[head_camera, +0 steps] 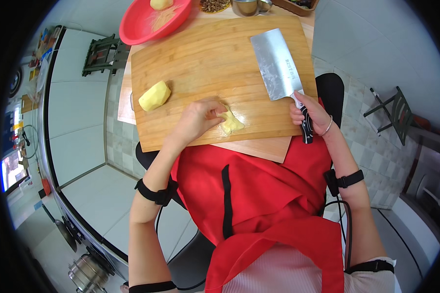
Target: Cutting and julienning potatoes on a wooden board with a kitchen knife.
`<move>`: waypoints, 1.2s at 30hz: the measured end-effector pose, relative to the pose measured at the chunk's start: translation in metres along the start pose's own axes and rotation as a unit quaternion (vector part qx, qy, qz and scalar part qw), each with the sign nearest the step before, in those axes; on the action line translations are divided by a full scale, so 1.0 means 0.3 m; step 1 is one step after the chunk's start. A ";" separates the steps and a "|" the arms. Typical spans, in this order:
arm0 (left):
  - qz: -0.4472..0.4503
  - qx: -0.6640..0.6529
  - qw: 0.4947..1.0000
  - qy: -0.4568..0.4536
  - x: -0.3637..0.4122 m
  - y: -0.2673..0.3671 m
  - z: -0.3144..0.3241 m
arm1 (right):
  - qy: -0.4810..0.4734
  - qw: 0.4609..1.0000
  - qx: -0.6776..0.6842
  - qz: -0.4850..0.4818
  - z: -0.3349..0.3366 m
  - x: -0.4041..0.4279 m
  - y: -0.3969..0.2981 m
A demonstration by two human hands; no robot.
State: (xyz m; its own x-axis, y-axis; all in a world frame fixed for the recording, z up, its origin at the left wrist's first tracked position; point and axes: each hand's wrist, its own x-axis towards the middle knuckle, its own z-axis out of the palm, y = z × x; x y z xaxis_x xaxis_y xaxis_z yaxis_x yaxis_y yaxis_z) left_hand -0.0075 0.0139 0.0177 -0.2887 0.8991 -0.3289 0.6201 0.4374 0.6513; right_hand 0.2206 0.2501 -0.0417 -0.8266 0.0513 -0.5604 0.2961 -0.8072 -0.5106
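Before me lies a wooden cutting board (212, 62). My left hand (205, 115) is over its near middle, thumb and fingertips at a small pile of pale yellow potato pieces (231, 122); whether it pinches one cannot be told. A peeled potato piece (154, 96) rests on the board's left side, apart from that hand. In my right hand (310, 113) is the black handle of a cleaver (277, 64). Its broad steel blade lies over the board's right part, pointing away from me, with bits of residue on it.
Beyond the board's far edge stand a red plastic basin (132, 27) with a peeled potato (161, 3) and thin shreds, a dish of brown pieces (213, 5), a metal cup (245, 7) and a brown basket (297, 8). Folding stools (398, 113) stand at both sides.
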 end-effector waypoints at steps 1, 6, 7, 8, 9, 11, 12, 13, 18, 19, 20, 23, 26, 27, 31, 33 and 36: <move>0.003 0.000 1.000 -0.002 0.005 -0.001 0.004 | 0.006 1.000 0.003 0.001 0.004 -0.002 0.001; 0.252 0.049 0.966 0.036 0.042 -0.018 -0.009 | 0.001 1.000 0.017 0.007 0.002 0.006 0.003; 0.253 0.048 0.966 0.035 0.048 -0.010 -0.007 | -0.007 1.000 0.018 0.008 -0.001 0.005 0.002; 0.240 0.083 0.967 0.014 0.056 0.002 -0.004 | -0.005 1.000 0.018 0.008 -0.004 0.003 0.001; 0.224 0.120 0.967 -0.007 0.057 0.013 -0.006 | -0.005 1.000 0.018 0.006 -0.002 0.002 0.001; 0.195 0.158 0.967 -0.034 0.061 0.017 -0.014 | -0.005 1.000 0.018 0.006 0.001 0.002 0.000; 0.167 0.195 0.965 -0.060 0.065 0.017 -0.019 | -0.003 1.000 0.015 0.005 0.007 0.001 -0.001; 0.167 0.195 0.965 -0.060 0.064 0.007 -0.018 | 0.000 1.000 0.011 0.004 0.010 0.001 -0.003; 0.083 0.117 0.985 -0.096 0.026 0.016 -0.025 | -0.007 1.000 0.012 0.006 0.004 0.001 -0.007; 0.079 0.115 0.986 -0.093 0.017 0.008 -0.022 | -0.009 1.000 0.016 0.007 0.003 0.003 -0.008; 0.014 0.045 0.993 -0.112 0.004 -0.007 -0.019 | -0.011 1.000 0.012 0.012 0.004 0.004 -0.007; -0.003 -0.031 1.000 0.001 -0.044 -0.039 0.006 | -0.011 1.000 -0.004 0.007 0.021 0.003 -0.010; 0.083 0.034 0.977 0.193 -0.127 -0.083 0.067 | 0.084 0.993 -0.083 -0.014 0.074 -0.023 -0.015; 0.120 0.102 0.954 0.255 -0.156 -0.096 0.095 | 0.081 0.992 -0.093 -0.011 0.109 -0.043 -0.033; 0.194 0.151 0.924 0.294 -0.206 -0.112 0.168 | 0.107 0.954 -0.279 0.015 0.226 -0.067 -0.057; 0.192 0.124 0.925 0.305 -0.192 -0.107 0.187 | 0.057 0.891 -0.451 -0.013 0.262 -0.047 -0.050; 0.201 0.127 0.921 0.308 -0.178 -0.123 0.204 | 0.006 0.801 -0.594 -0.070 0.299 0.004 -0.049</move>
State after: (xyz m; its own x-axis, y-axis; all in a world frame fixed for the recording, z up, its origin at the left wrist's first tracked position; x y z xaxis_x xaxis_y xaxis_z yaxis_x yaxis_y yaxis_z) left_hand 0.0296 -0.0512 -0.0306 -0.3085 0.8608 0.4048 0.8953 0.1191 0.4292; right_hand 0.1723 0.2092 0.0234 -0.8888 0.1046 -0.4463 0.4539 0.3360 -0.8253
